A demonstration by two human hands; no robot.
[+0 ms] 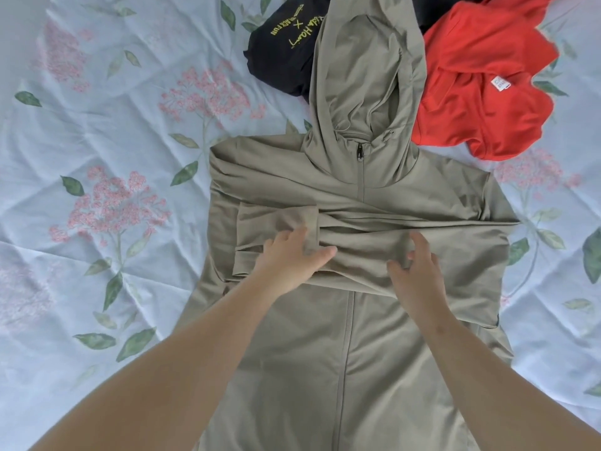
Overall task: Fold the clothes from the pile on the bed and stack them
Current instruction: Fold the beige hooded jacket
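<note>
khaki zip hoodie (357, 336): laid face up at frame centre on floral bedsheet (97, 125), sleeves crossed
left hand (289, 258): rested on sleeve cuff, fingers extended
right hand (418, 271): sleeve fabric pinched by curled fingers
pile: black printed top (283, 53), red top (487, 102), heaped upper right

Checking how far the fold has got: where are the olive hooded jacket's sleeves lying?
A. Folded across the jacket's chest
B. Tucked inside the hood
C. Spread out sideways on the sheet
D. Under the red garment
A: both sleeves lie crossed over the front of the olive hooded jacket, with the left hand resting on them and the right hand pinching the fabric.
</note>
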